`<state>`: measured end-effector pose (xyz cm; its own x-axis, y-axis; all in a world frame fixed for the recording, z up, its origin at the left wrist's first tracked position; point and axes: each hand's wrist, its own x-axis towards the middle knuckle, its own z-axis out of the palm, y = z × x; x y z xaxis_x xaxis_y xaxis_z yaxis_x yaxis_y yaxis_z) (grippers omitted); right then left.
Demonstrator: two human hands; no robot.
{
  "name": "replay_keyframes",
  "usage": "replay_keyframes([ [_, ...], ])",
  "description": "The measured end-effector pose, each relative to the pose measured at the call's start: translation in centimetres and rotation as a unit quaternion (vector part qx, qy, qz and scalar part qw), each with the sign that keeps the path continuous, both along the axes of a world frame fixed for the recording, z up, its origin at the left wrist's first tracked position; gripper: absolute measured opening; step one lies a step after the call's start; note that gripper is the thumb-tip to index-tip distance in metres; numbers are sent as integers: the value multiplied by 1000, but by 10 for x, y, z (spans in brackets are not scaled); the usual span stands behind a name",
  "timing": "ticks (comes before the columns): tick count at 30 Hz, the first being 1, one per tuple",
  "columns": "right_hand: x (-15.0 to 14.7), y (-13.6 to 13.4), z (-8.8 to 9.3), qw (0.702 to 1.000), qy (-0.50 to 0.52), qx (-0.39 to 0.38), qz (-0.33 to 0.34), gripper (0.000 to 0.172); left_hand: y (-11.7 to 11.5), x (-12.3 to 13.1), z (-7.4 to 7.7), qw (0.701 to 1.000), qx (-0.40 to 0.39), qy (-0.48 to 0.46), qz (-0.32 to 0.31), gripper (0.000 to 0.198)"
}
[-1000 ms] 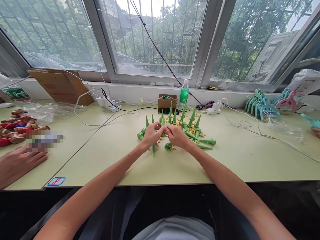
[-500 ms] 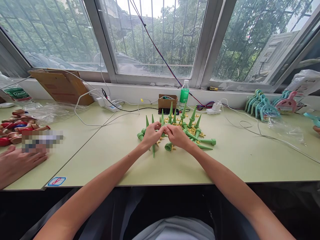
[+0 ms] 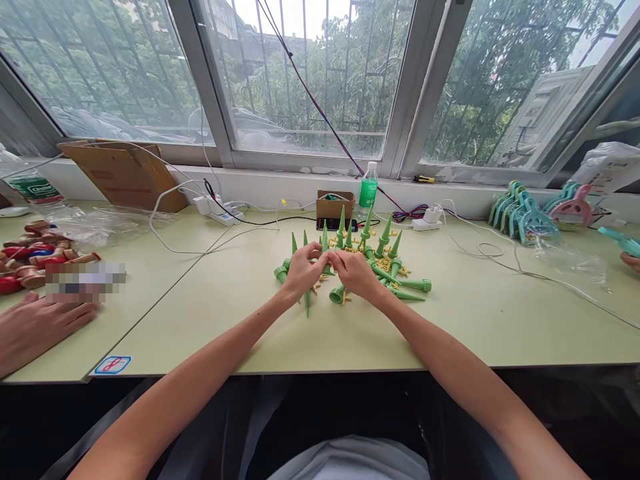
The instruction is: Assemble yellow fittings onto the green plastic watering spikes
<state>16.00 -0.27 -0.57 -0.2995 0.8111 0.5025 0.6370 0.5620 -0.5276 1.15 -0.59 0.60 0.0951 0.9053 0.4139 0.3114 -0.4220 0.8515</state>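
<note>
My left hand (image 3: pixel 303 271) and my right hand (image 3: pixel 354 272) meet at the fingertips over the middle of the table. Both are closed in a pinch, and whatever lies between the fingers is too small and covered to make out. Around them are several green plastic spikes. One upright green spike (image 3: pixel 385 236) stands to the right, and a lying green spike (image 3: pixel 307 304) sticks out below my left wrist. An open-ended green cap (image 3: pixel 337 294) faces me just under my hands. Small yellow plastic pieces (image 3: pixel 384 265) lie scattered among the spikes, partly hidden by my right hand.
Behind the spikes are a small cardboard box (image 3: pixel 327 205), a phone (image 3: pixel 325 225) and a green bottle (image 3: pixel 369 187). White cables (image 3: pixel 520 261) cross the table. Clips (image 3: pixel 530 217) stand at right. Another person's hand (image 3: pixel 47 327) rests at left near red wooden pieces (image 3: pixel 13 285).
My hands stay pinched together in the same spot, with barely any finger movement. At the far right, a co-worker's hand with a light-blue piece has shifted slightly left.
</note>
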Motion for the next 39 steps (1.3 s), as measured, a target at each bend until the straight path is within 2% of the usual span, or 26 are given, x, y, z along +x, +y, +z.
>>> replay_keyframes([
  [6,1,-1,1,1000,20,-1,-4,42,0,1,1,1000,12,-9,10,23],
  [17,1,-5,7,997,73,6,40,26,1,0,1,998,14,-35,41,27],
  [39,1,-2,6,999,47,25,6,33,-1,1,2,999,15,-37,17,25],
])
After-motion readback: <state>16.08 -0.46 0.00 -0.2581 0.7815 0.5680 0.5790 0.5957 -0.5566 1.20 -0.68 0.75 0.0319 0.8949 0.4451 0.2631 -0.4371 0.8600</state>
